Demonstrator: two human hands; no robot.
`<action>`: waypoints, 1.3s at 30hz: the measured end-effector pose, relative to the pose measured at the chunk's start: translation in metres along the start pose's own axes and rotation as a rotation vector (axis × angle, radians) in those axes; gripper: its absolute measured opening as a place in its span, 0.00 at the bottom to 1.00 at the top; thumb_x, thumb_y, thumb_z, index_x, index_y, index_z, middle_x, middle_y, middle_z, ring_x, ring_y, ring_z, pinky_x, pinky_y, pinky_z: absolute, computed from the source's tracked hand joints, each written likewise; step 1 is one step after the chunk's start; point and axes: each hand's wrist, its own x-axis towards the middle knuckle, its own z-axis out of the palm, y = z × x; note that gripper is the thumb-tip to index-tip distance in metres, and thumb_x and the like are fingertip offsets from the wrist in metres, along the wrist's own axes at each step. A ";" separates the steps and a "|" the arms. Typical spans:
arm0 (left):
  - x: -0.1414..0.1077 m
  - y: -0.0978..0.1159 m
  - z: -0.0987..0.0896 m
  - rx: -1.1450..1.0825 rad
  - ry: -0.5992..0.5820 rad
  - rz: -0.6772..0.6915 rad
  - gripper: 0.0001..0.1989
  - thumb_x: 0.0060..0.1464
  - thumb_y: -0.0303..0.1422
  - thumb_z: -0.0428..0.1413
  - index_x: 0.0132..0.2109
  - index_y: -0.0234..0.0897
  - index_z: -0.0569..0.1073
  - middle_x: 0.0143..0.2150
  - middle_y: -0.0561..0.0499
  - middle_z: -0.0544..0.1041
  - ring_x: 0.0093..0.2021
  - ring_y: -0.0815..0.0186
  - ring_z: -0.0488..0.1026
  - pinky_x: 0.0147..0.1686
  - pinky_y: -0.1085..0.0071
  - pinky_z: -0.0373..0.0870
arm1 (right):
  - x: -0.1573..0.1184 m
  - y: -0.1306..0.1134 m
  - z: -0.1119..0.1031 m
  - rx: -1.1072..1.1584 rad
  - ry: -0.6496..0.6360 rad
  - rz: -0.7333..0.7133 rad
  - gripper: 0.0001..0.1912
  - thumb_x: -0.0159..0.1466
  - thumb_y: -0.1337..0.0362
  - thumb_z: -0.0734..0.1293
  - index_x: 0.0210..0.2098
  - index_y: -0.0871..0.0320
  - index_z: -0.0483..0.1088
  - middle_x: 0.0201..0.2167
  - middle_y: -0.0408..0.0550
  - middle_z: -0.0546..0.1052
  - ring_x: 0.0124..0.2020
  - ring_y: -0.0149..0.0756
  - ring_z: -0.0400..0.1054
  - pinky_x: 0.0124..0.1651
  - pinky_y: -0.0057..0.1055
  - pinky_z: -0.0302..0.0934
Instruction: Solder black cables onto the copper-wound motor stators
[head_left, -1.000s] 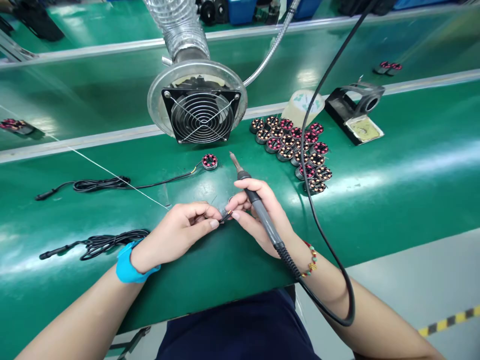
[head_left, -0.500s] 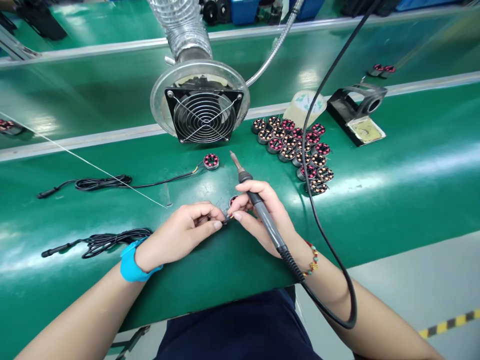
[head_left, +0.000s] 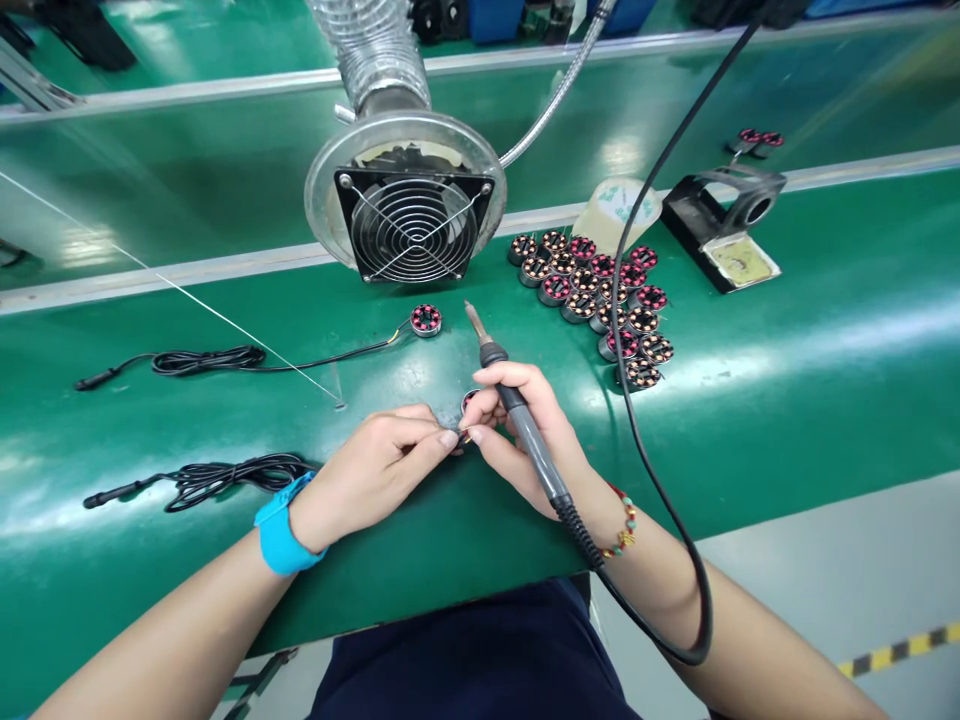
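My right hand [head_left: 529,425] is closed around a soldering iron [head_left: 531,425], its tip pointing up and away, while thumb and fingertips pinch at thin wire ends. Meeting it fingertip to fingertip, my left hand [head_left: 386,460] is closed on the end of a black cable [head_left: 462,438]. Just behind the fingers sits a small round motor coil [head_left: 469,400], mostly hidden by my right hand. Farther back lies another coil [head_left: 426,320] with red windings, joined by wires to a bundled black cable [head_left: 208,360]. A second bundled cable [head_left: 232,480] lies beside my left wrist.
A fume extractor fan [head_left: 412,230] hangs over the back of the green bench [head_left: 787,400]. Several motor coils [head_left: 581,280] stand grouped at right, near a tape roll [head_left: 619,212] and an iron stand [head_left: 720,215]. The iron's cord [head_left: 637,430] loops over my right forearm. Solder wire [head_left: 225,320] stretches across the left.
My left hand has shifted slightly right, closer to my right fingertips, with the cable end. The right hand keeps the soldering iron almost still. The view has shifted a little.
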 end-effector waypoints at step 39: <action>0.020 -0.008 0.002 -0.165 0.138 -0.347 0.11 0.52 0.34 0.51 0.23 0.35 0.69 0.22 0.54 0.71 0.21 0.73 0.60 0.23 0.76 0.57 | -0.035 -0.015 -0.020 -0.528 0.242 -0.231 0.10 0.62 0.70 0.66 0.42 0.53 0.70 0.28 0.43 0.74 0.24 0.32 0.66 0.28 0.31 0.64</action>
